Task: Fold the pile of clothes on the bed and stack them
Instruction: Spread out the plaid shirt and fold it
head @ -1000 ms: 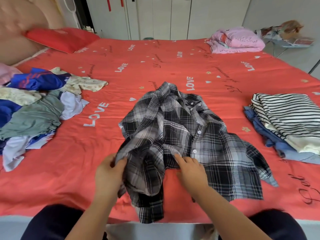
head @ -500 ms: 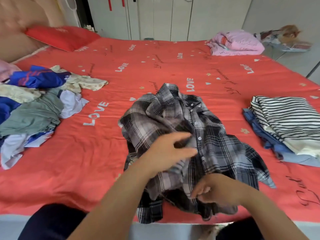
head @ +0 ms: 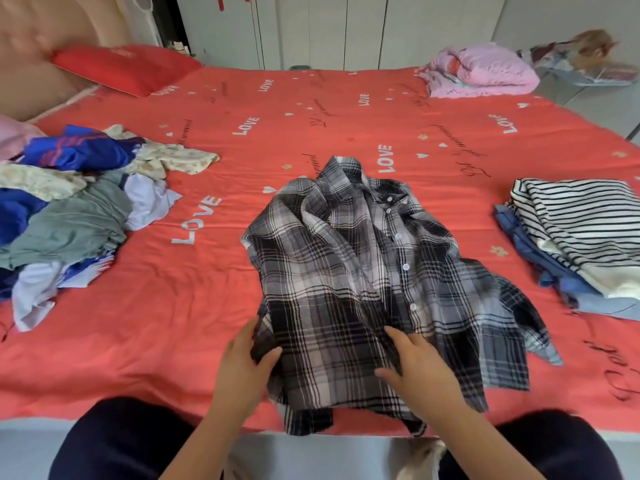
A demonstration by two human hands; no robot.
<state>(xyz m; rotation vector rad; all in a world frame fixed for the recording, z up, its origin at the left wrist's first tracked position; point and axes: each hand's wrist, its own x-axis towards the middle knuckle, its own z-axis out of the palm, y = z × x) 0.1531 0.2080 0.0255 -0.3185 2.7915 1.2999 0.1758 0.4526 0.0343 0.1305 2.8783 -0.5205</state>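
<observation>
A black, grey and white plaid shirt [head: 363, 271] lies spread at the near middle of the red bed [head: 311, 116], collar away from me, buttons up. My left hand [head: 244, 362] pinches the shirt's left edge near the hem. My right hand [head: 415, 365] rests flat on the shirt's lower front, fingers spread. An unfolded pile of clothes [head: 65, 209] in blue, green, white and floral sits at the left. A folded stack [head: 581, 244] with a striped top over blue garments sits at the right.
A red pillow [head: 124, 67] lies at the far left by the padded headboard. A pink bundle [head: 481, 71] rests at the bed's far right corner. White wardrobe doors stand behind the bed. My knees are at the bed's near edge.
My left hand carried the shirt's left side across the front, then came back to the left edge. The left panel now lies flat. My right hand rose from the hem onto the shirt front.
</observation>
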